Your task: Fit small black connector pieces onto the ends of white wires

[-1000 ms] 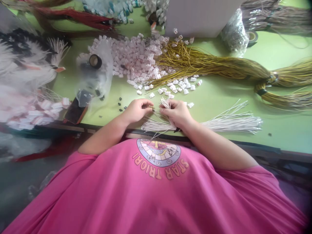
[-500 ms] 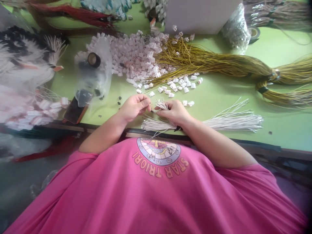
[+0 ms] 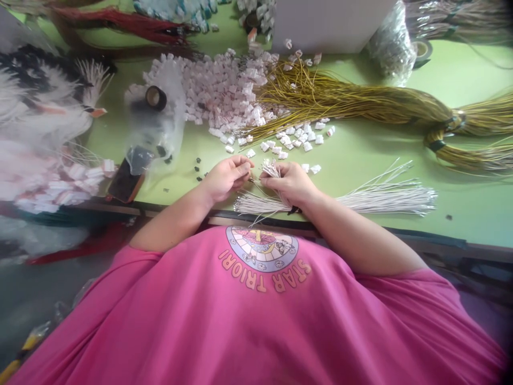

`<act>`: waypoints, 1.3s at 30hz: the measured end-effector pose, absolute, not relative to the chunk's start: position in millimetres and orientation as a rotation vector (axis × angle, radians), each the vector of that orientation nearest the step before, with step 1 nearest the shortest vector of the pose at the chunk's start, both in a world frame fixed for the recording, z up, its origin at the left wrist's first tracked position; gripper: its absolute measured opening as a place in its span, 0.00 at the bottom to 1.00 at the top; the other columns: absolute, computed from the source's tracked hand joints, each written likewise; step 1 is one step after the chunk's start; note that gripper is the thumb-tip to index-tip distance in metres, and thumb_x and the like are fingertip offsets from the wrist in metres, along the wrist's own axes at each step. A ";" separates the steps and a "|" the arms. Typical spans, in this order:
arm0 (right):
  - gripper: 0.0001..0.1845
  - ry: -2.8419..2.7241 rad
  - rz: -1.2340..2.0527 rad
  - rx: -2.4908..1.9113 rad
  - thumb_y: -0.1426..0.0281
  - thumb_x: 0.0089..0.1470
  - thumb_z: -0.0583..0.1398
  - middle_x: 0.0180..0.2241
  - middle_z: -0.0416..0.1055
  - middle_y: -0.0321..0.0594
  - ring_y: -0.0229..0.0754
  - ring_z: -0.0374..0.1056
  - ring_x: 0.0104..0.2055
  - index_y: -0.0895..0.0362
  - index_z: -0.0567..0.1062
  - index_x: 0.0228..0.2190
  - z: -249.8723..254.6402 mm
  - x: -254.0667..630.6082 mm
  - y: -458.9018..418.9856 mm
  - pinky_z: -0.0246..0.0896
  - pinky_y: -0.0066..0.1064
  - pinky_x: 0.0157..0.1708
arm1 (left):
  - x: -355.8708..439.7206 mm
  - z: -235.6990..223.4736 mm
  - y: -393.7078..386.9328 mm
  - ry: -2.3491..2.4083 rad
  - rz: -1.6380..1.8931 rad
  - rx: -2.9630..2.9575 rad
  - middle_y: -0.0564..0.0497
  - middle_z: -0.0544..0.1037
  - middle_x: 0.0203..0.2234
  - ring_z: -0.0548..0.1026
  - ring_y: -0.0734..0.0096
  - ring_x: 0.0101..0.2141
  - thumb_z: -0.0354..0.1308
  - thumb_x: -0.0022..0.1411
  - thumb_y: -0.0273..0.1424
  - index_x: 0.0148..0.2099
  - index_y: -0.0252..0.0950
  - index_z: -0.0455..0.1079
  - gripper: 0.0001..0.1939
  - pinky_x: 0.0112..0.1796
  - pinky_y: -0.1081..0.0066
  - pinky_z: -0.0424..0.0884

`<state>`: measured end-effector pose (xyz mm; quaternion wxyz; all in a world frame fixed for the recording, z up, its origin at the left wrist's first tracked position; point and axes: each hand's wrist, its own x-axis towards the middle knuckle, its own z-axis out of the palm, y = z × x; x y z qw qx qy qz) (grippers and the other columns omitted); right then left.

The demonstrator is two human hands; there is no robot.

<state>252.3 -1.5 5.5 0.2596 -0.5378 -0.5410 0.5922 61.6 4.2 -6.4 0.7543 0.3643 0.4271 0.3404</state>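
My right hand (image 3: 292, 183) is closed around the ends of several white wires (image 3: 271, 169), whose tips stick up past the thumb. Facing it, my left hand (image 3: 227, 177) is pinched, its fingertips a short gap from those tips. Something small and dark shows at its fingers, too small to name. Under my right hand lies a larger bundle of white wires (image 3: 382, 198), with a dark tie around its middle, fanning out to both sides. Loose white connector housings (image 3: 306, 145) are scattered just beyond my hands.
A heap of white connectors (image 3: 216, 88) and a long bundle of yellow wires (image 3: 372, 109) lie farther back. On the left are a clear plastic bag (image 3: 172, 117), a black tape roll (image 3: 155, 98) and a phone-like dark object (image 3: 127, 179). A pale box (image 3: 328, 27) stands behind.
My left hand has shifted slightly right, and its fingertips are drawn in a little. My right hand keeps its hold on the wires. The whole view has moved slightly.
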 end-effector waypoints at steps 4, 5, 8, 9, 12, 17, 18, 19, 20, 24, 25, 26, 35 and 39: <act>0.09 -1.377 1.605 -1.467 0.68 0.37 0.63 0.20 0.65 0.33 0.31 0.57 0.22 0.60 0.72 0.24 5.7 251.7 -1.7 0.53 0.28 0.24 | 61.2 -9.3 4.1 0.976 0.752 0.829 0.53 0.71 0.21 0.58 0.88 0.15 0.55 0.63 0.36 0.36 0.31 0.71 0.12 0.16 0.80 0.50; 0.09 -1.358 1.605 -1.467 0.69 0.37 0.63 0.20 0.65 0.33 0.31 0.57 0.22 0.60 0.72 0.24 5.2 251.8 -1.7 0.53 0.28 0.24 | 61.3 -9.4 3.8 0.986 0.739 0.843 0.52 0.73 0.23 0.60 0.87 0.15 0.56 0.63 0.34 0.38 0.31 0.72 0.11 0.17 0.80 0.53; 0.08 -1.323 1.604 -1.468 0.70 0.35 0.63 0.19 0.64 0.33 0.30 0.56 0.22 0.60 0.71 0.23 4.1 252.1 -1.7 0.52 0.28 0.24 | 62.8 -9.5 1.8 1.038 0.749 0.933 0.50 0.77 0.30 0.71 0.82 0.24 0.61 0.57 0.28 0.42 0.32 0.73 0.10 0.26 0.79 0.66; 0.08 -1.318 1.605 -1.465 0.70 0.35 0.63 0.19 0.65 0.33 0.30 0.56 0.22 0.61 0.71 0.22 3.9 252.1 -1.8 0.52 0.28 0.24 | 63.5 -9.6 1.1 1.065 0.765 0.976 0.50 0.78 0.31 0.74 0.79 0.27 0.63 0.54 0.26 0.41 0.32 0.73 0.11 0.30 0.77 0.69; 0.08 -1.324 1.595 -1.471 0.70 0.35 0.62 0.20 0.65 0.33 0.31 0.57 0.22 0.61 0.71 0.22 3.7 251.5 -1.8 0.52 0.28 0.24 | 66.0 -10.3 -0.9 1.160 0.784 1.083 0.50 0.78 0.32 0.75 0.76 0.31 0.65 0.51 0.27 0.39 0.32 0.74 0.11 0.38 0.72 0.71; 0.08 -1.375 1.553 -1.503 0.70 0.35 0.62 0.20 0.65 0.33 0.31 0.57 0.23 0.61 0.72 0.22 3.5 250.9 -1.9 0.51 0.27 0.24 | 68.2 -9.9 -2.1 1.227 0.786 1.138 0.51 0.78 0.31 0.75 0.75 0.31 0.67 0.48 0.29 0.38 0.32 0.74 0.13 0.39 0.71 0.71; 0.08 -1.377 1.551 -1.505 0.70 0.35 0.62 0.20 0.65 0.33 0.31 0.57 0.23 0.61 0.72 0.22 3.4 250.9 -2.1 0.51 0.27 0.24 | 68.2 -8.8 -2.1 1.228 0.790 1.142 0.51 0.78 0.30 0.75 0.75 0.30 0.67 0.48 0.29 0.37 0.32 0.74 0.12 0.38 0.71 0.71; 0.08 -1.379 1.549 -1.506 0.70 0.36 0.62 0.20 0.65 0.33 0.31 0.57 0.22 0.61 0.72 0.22 3.4 251.1 -2.2 0.51 0.27 0.24 | 68.0 -7.4 -2.1 1.228 0.783 1.153 0.51 0.78 0.29 0.75 0.75 0.30 0.66 0.49 0.30 0.36 0.32 0.74 0.11 0.38 0.71 0.71; 0.07 -1.382 1.548 -1.509 0.70 0.36 0.62 0.19 0.64 0.33 0.31 0.57 0.22 0.61 0.72 0.22 3.3 251.2 -2.4 0.51 0.27 0.24 | 67.6 -5.8 -2.0 1.226 0.763 1.170 0.51 0.78 0.28 0.74 0.76 0.29 0.65 0.51 0.31 0.35 0.32 0.74 0.09 0.36 0.72 0.71; 0.06 -1.396 1.535 -1.510 0.72 0.36 0.61 0.20 0.65 0.33 0.32 0.57 0.23 0.61 0.72 0.23 2.0 251.5 -2.9 0.51 0.26 0.23 | 65.8 -2.1 -0.7 1.200 0.667 1.194 0.50 0.78 0.27 0.71 0.78 0.25 0.60 0.58 0.37 0.32 0.32 0.75 0.11 0.30 0.74 0.69; 0.06 -1.399 1.532 -1.508 0.72 0.36 0.61 0.20 0.65 0.33 0.32 0.58 0.23 0.61 0.72 0.23 1.4 251.4 -2.8 0.51 0.26 0.23 | 65.5 -2.6 -0.4 1.189 0.666 1.168 0.50 0.78 0.27 0.71 0.78 0.25 0.60 0.58 0.36 0.33 0.32 0.75 0.11 0.30 0.74 0.68; 0.06 -1.401 1.529 -1.508 0.72 0.36 0.61 0.20 0.65 0.33 0.32 0.58 0.23 0.61 0.72 0.23 0.7 251.3 -2.7 0.51 0.26 0.23 | 65.4 -3.7 0.0 1.178 0.674 1.131 0.50 0.78 0.27 0.72 0.78 0.25 0.61 0.57 0.35 0.35 0.32 0.75 0.10 0.30 0.74 0.69; 0.06 -1.444 1.528 -1.505 0.71 0.36 0.61 0.19 0.64 0.32 0.32 0.57 0.22 0.61 0.71 0.22 0.0 250.6 -1.8 0.51 0.27 0.23 | 65.4 -10.1 -0.4 1.125 0.743 1.066 0.50 0.78 0.26 0.74 0.77 0.28 0.62 0.56 0.31 0.35 0.32 0.73 0.07 0.34 0.73 0.70; 0.06 -1.455 1.538 -1.512 0.70 0.36 0.61 0.18 0.63 0.32 0.32 0.57 0.22 0.61 0.71 0.22 1.2 250.8 -1.6 0.50 0.27 0.22 | 65.5 -8.4 -0.5 1.189 0.727 1.112 0.49 0.79 0.29 0.75 0.76 0.29 0.63 0.54 0.30 0.38 0.32 0.74 0.09 0.36 0.72 0.71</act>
